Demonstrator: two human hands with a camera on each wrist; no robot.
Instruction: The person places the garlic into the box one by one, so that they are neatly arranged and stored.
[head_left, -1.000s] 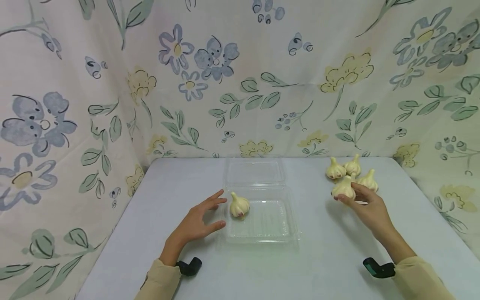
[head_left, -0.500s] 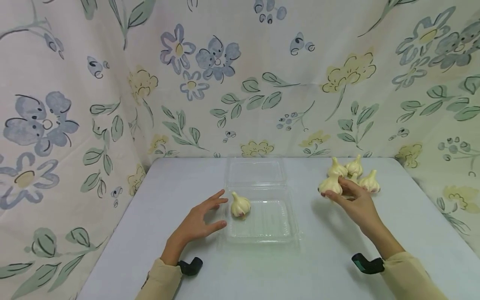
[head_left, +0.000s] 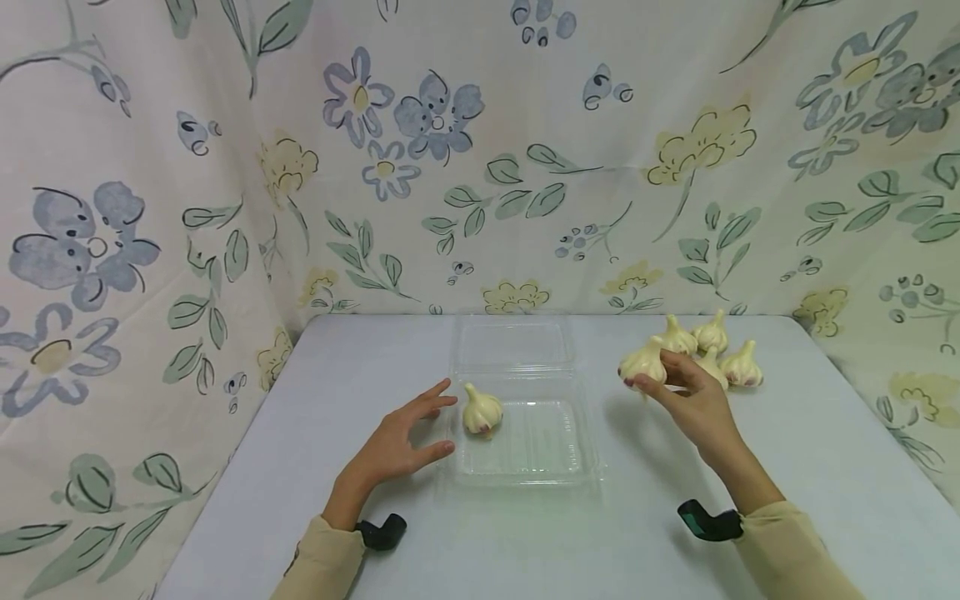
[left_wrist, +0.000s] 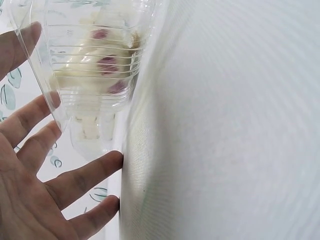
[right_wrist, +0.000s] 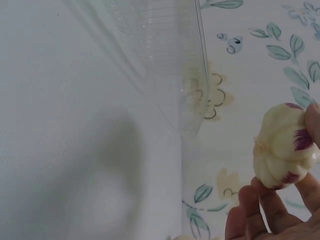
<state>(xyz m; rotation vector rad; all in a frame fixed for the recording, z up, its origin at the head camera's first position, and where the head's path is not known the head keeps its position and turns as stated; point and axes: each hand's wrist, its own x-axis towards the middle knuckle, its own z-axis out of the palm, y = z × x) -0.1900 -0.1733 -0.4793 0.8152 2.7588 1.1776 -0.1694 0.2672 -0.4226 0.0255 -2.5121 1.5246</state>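
Above the tabletop [head_left: 360,358], right of the clear container [head_left: 517,482], our right hand [head_left: 697,406] pinches a garlic bulb [head_left: 640,367] between thumb and fingers. Over the last 1 second it has come away from the 4 clustered bulbs [head_left: 742,367], so our work now has that bulb nearer the container, where 1 other bulb [head_left: 482,412] sits at the left. Our left hand [head_left: 393,442] is spread beside that wall, contact uncertain. Thin, glossy, ribbed plastic contrasts with plump, purple-streaked cream lobes.

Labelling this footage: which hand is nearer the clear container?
Left. The left hand is beside the clear container; the right hand, holding a garlic bulb, is farther off to its right.
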